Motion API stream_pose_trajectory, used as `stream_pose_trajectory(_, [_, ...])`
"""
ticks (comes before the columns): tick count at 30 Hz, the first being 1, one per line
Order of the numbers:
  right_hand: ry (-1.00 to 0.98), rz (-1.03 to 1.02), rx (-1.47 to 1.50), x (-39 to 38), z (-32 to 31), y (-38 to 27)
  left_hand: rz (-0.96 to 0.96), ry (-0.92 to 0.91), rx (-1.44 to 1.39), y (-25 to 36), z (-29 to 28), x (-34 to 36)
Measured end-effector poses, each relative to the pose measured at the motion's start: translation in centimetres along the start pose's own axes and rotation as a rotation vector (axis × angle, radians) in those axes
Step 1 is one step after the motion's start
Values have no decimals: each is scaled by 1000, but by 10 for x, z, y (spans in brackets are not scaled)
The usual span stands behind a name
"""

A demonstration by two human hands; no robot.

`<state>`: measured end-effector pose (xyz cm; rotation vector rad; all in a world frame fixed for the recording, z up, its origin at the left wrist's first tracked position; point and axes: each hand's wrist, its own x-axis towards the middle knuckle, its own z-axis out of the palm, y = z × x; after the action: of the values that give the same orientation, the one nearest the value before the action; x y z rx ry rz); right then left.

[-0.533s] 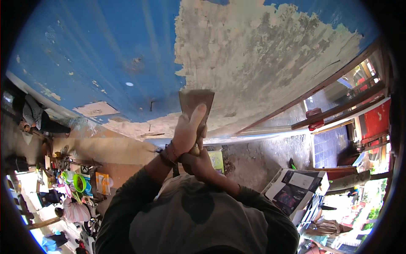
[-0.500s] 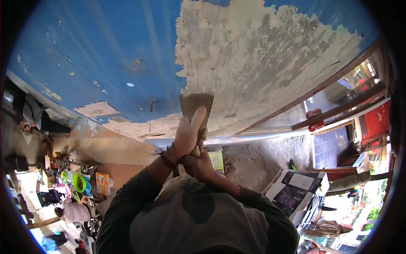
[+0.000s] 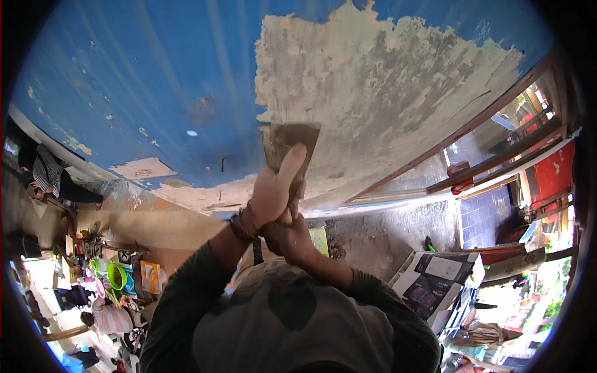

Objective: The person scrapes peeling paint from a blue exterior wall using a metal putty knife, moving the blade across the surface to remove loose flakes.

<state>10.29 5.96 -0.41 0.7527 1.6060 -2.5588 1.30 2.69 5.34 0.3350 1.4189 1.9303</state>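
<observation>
A wide metal scraper [image 3: 291,135] rests against a blue painted wall [image 3: 155,74] at the edge of a large patch of pale, mottled bare surface [image 3: 367,87]. My left hand [image 3: 273,193], with bracelets at the wrist, is closed on the scraper, its thumb lying up along the blade and fingertips showing at the far side. Just below it my right hand [image 3: 292,242] wraps round the handle [image 3: 286,219], partly hidden by the left wrist.
A wood-framed window [image 3: 485,161] runs along the right. A printed cardboard box [image 3: 429,280] stands at lower right. At the left edge a person in a striped top [image 3: 50,171] is sitting or bending. Buckets [image 3: 118,273] and mixed clutter crowd the lower left.
The scraper and both my hands have moved a little upward along the edge of the bare patch. The wall's view has shifted slightly, and the person at the left has shifted a little.
</observation>
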Motion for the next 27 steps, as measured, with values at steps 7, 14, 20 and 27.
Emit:
stream_pose_trajectory(7, [-28,85,23,-7,-10,19,-58,8,27,-21,-7,-8])
stream_pose_trajectory(14, [-29,36,45,-11,-1,20,-49,-37,21,-25,-15,-9])
stream_pose_trajectory(20, [-191,-37,-46,-7,-30,30,26,-154,-18,-29,-14,-10])
stream_pose_trajectory(27, [-394,64,380,3,-19,4,186,-304,238,-27,-26,5])
